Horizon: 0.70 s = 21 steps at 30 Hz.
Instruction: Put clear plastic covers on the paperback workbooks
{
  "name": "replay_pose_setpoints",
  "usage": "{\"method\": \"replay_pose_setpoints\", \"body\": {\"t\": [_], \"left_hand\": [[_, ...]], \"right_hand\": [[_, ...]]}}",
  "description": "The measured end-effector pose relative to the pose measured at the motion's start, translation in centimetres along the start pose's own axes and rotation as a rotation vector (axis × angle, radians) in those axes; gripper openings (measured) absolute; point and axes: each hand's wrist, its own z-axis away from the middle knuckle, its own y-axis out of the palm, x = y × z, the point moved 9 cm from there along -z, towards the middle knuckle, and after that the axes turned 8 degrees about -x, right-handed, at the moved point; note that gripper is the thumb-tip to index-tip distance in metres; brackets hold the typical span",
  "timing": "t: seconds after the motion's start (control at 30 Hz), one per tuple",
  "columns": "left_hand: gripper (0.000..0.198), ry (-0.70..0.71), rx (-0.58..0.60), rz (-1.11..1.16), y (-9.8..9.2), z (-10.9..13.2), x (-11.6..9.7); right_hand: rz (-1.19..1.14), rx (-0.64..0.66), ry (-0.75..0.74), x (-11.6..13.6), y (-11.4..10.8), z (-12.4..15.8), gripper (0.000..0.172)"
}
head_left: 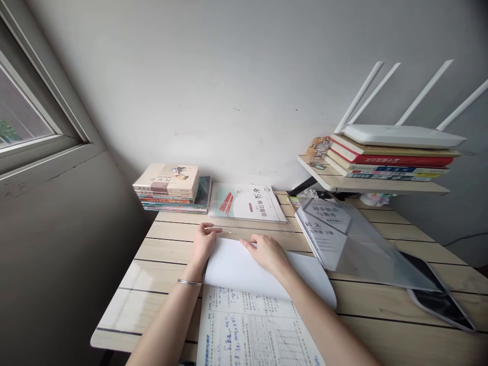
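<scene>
A printed worksheet booklet (251, 325) with blue handwriting lies in front of me. A blank white sheet (236, 264) curves over its far part. My left hand (205, 243) is closed at the sheet's far left corner, its fingertips pinching something thin that looks like a clear plastic edge. My right hand (267, 251) is closed on the far edge of the white sheet, thumb and fingers together there. A silver bracelet (189, 282) circles the left wrist. Just beyond the hands lies a calligraphy workbook (247, 202).
Stacked books (168, 185) stand at the back left. On the right, a workbook in a clear cover (331, 234) partly overlies a dark tablet-like device (438, 295). A small raised shelf (373, 184) holds books and a white router (404, 134). The wooden table's (133, 290) left edge is near.
</scene>
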Motion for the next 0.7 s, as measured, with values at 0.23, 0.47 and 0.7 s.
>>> {"method": "replay_pose_setpoints", "body": {"t": [0.23,0.47,0.7], "left_hand": [[0.024,0.026,-0.052,-0.044,-0.1,-0.6,0.8],[0.024,0.062,0.001,-0.056,0.3,-0.8,0.7],[0.039,0.135,0.104,-0.025,0.8,0.2,-1.0]], "right_hand": [[0.049,-0.024,0.052,-0.8,-0.1,0.1,0.038],[0.038,-0.043,0.067,-1.3,0.0,-0.3,0.037],[0.049,-0.158,0.035,-1.2,-0.8,-1.3,0.034]]}}
